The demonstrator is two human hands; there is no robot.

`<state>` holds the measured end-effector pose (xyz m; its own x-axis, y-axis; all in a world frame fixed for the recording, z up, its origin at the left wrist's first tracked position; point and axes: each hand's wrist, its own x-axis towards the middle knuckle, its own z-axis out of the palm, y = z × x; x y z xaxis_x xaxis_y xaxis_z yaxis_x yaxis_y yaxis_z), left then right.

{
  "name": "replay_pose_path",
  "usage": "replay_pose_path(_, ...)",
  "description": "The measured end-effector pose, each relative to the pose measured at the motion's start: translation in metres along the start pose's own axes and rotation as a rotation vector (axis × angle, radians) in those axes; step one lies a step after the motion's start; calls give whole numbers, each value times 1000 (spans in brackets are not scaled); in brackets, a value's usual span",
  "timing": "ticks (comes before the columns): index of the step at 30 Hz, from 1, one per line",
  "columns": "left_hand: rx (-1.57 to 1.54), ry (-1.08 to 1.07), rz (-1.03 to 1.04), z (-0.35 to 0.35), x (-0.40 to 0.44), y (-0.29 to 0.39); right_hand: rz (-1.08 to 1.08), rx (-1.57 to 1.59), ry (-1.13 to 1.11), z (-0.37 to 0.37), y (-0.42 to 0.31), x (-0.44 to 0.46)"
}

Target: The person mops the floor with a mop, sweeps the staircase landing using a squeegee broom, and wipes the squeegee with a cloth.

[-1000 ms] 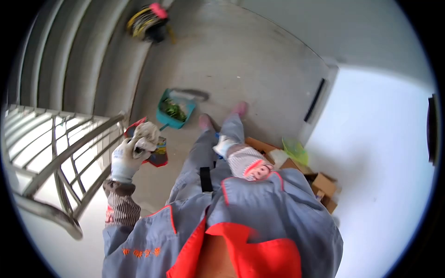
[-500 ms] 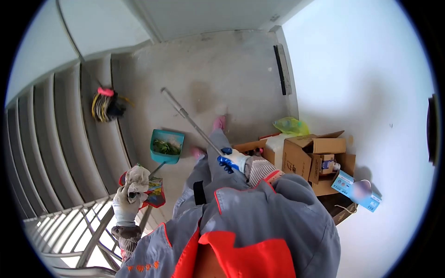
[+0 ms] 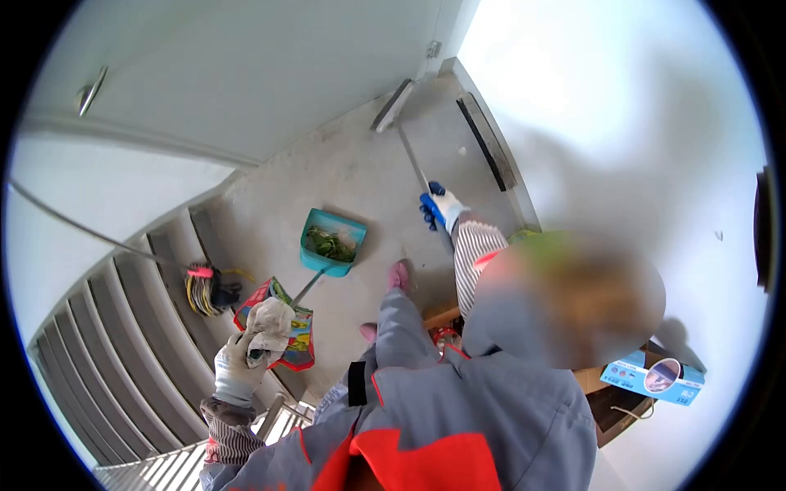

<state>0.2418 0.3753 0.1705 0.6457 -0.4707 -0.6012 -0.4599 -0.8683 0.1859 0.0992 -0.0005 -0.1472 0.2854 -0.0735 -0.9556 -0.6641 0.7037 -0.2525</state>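
Right hand (image 3: 444, 208) gripped grey-poled broom (image 3: 412, 152), left hand (image 3: 237, 368) whitish cloth (image 3: 268, 324) and maybe turquoise plastic dustpan (image 3: 318, 261); tilting risked spilling green leaves (image 3: 329, 244).

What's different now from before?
The right hand has stretched forward toward the pale grey door; the flat-headed grey broom now reaches the floor beside it. Nothing was visibly let go. The left hand still grips the crumpled whitish cloth; the turquoise plastic dustpan still holds green leaves.

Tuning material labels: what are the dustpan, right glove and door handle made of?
Dustpan: likely smooth plastic, given uniform teal walls.
Right glove: seemingly matte white fabric; solid blue areas suggest rubber coating.
Door handle: probably metal, from its silvery sheen.
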Motion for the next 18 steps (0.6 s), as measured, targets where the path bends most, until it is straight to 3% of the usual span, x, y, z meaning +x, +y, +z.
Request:
replay_pose_path(5, 3, -18, 162, 17, 114, 70, -43, 143, -15, -58, -82, 114)
replay_pose_path(8, -31, -41, 207, 30, 163, 104, -76, 277, -15, -93, -93, 147)
replay_pose_path(14, 10, -28, 230, 30, 196, 137, -58, 355, 13, -148, -118, 175)
replay_pose_path(15, -7, -17, 235, 31, 199, 139, -77, 276, -30, -160, -124, 175)
replay_pose_path(18, 19, -41, 236, 30, 214, 135, -44, 435, -175, -183, -108, 175)
